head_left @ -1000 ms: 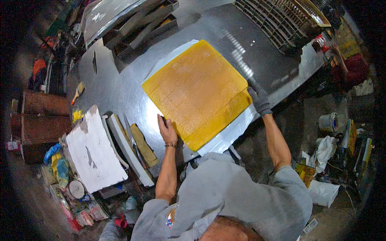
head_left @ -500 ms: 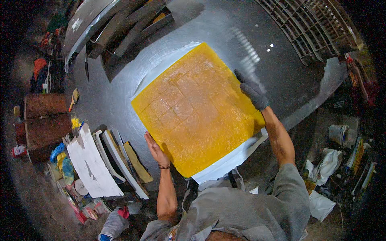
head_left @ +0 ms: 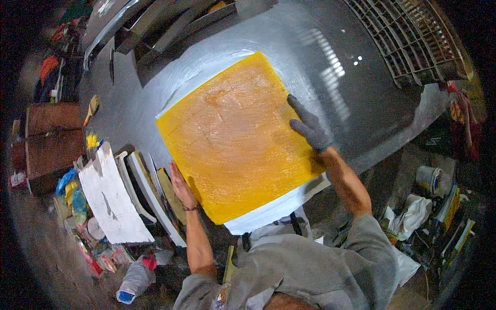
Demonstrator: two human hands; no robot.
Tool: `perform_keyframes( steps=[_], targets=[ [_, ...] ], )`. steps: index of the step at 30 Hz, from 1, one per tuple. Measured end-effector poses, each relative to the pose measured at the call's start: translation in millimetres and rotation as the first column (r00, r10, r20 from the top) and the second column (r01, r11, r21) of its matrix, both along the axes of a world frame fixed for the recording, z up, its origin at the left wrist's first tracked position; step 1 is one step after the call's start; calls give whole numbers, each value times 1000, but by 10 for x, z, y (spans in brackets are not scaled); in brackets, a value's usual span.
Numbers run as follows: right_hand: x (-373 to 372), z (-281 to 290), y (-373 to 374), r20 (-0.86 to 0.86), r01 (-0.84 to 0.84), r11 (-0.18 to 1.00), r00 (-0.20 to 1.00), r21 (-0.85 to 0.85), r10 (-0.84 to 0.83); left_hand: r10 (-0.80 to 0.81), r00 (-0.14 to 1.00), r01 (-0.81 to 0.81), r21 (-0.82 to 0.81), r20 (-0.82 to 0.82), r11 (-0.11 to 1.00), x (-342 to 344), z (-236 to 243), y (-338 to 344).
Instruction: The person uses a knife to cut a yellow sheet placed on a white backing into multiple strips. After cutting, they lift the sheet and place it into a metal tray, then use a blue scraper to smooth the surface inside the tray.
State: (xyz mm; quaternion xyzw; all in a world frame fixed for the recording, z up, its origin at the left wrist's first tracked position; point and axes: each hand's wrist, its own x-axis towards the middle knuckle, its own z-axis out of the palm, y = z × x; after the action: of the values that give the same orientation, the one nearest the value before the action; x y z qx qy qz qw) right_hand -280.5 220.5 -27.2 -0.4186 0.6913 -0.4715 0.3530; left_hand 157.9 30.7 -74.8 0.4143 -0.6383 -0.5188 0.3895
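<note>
A square yellow sheet or panel [head_left: 232,129] with a glossy, streaked brownish-orange middle lies on white backing [head_left: 268,211] that shows at its far-left and near edges. My bare left hand [head_left: 182,186] rests along its left edge, fingers straight and close together. Over its right edge lies my right hand [head_left: 310,124], in a dark grey glove, with the fingers stretched out and the thumb apart on the yellow surface. Beneath is a grey tabletop [head_left: 361,103] with a whitish smeared area around the sheet. The sheet's underside is hidden.
Dark angled strips [head_left: 175,31] lie at the far left, and a slatted grille-like rack [head_left: 408,41] at the far right. A brush [head_left: 92,109] sits on the table's left. White panels [head_left: 114,199] lean at the near left. A bucket [head_left: 429,178] and scraps stand at the right.
The sheet has shifted slightly left with both hands at its sides. My right hand now reaches further over the edge, its thumb spread. The whole view has turned a little.
</note>
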Motion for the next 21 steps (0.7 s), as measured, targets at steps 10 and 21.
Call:
perform_keyframes(
  steps=[10, 21],
  targets=[
    [477, -235, -620, -295, 127, 992, 947, -9, -124, 123, 983, -118, -47, 133, 992, 694, 437, -299],
    [40, -222, -1153, -698, 15, 987, 709, 161, 103, 177, 971, -175, -31, 158, 984, 1072, 748, 669]
  ],
)
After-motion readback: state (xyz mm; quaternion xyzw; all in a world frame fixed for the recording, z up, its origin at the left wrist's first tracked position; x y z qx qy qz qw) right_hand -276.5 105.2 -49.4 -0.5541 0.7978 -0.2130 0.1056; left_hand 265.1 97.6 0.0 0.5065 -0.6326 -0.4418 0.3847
